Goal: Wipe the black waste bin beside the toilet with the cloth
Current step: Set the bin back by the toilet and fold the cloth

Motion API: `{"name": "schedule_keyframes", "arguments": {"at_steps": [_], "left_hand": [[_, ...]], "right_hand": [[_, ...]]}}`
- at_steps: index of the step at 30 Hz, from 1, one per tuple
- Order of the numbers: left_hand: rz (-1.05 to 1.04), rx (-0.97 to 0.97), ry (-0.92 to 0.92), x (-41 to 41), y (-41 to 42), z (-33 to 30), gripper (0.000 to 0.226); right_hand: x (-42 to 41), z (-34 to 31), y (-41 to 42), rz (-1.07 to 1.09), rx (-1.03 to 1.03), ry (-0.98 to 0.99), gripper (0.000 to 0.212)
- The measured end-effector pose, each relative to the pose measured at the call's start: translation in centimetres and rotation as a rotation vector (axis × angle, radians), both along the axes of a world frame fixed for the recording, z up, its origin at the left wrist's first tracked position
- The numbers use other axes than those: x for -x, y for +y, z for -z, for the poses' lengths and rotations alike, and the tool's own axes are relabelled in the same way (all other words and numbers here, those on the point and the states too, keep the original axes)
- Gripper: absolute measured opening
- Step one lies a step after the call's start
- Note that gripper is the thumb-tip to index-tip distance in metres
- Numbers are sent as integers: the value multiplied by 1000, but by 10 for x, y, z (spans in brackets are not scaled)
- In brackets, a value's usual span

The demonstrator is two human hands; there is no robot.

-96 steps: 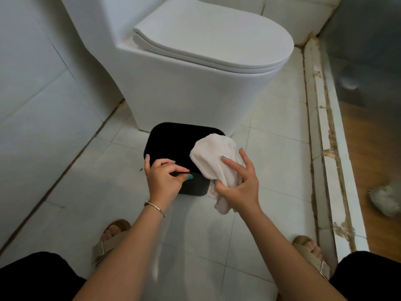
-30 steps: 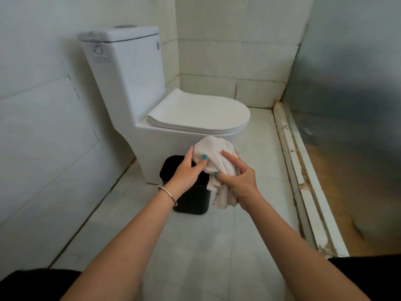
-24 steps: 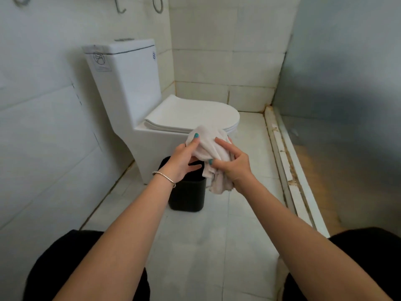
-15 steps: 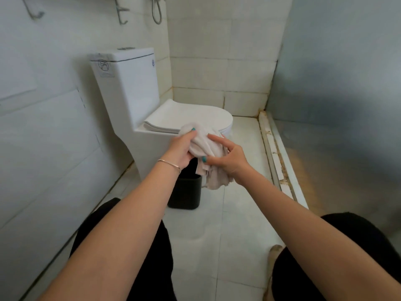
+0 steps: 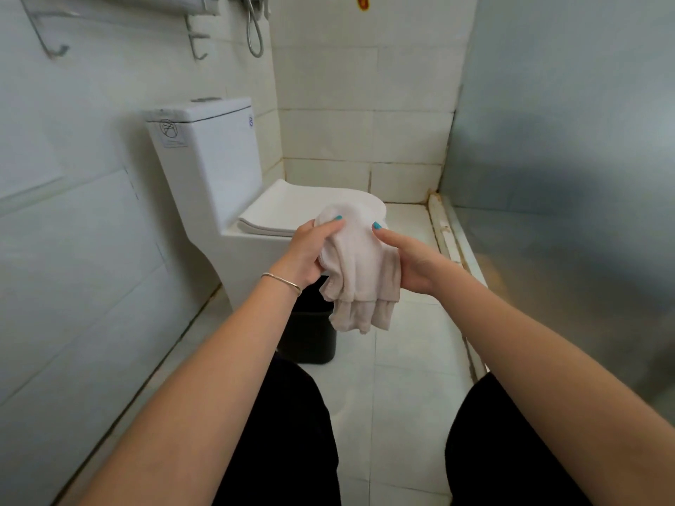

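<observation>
A pale, crumpled cloth (image 5: 359,264) hangs between both hands, well above the floor. My left hand (image 5: 310,255) grips its upper left side; a thin bracelet sits on that wrist. My right hand (image 5: 409,262) grips its right side, index finger stretched over the top. The black waste bin (image 5: 312,334) stands on the floor tiles beside the white toilet (image 5: 226,199). My hands, the cloth and my left forearm hide most of the bin. Neither hand touches the bin.
The toilet lid is down. A tiled wall (image 5: 73,250) runs close on the left, with metal hooks (image 5: 54,49) and a shower hose (image 5: 255,34) high up. A raised stained kerb (image 5: 443,231) and a glass partition (image 5: 566,177) bound the right side.
I have risen and pulled back from the bin: it was close under my hands, now it sits lower and farther. My left hand left the bin's rim and took hold of the cloth.
</observation>
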State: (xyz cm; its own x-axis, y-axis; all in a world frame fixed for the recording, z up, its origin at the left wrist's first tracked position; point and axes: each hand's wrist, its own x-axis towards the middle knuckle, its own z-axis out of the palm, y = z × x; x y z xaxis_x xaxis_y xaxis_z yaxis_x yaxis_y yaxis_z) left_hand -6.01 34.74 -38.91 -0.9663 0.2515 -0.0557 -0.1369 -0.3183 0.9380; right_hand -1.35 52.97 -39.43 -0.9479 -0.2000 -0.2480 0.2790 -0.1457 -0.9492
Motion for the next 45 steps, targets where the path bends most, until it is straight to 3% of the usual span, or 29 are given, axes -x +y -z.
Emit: {"name": "schedule_keyframes", "arguments": {"at_steps": [4,13,19,25,29,34,39,45], "left_hand": [[-149,33,-19,14,11,9,24],[-360,198,-12,45,24,54,28],[-343,147,-160,66,22,69,25],[-330,94,-246,95,37,91,45],[-275,126,-222,150,46,65,29],[-199,238,-211,192,53,1,25],[121,367,-478,192,48,-88,32],[152,268,-621,200,40,-194,42]], "right_hand": [[12,1,9,244,54,-51,40],[50,51,18,405,-139,105,15],[74,58,24,331,-49,89,16],[110,83,35,374,73,-4,13],[154,66,33,382,155,-28,22],[191,14,45,426,176,-92,25],[204,-67,55,390,117,-161,25],[212,-184,64,321,-2,-115,14]]}}
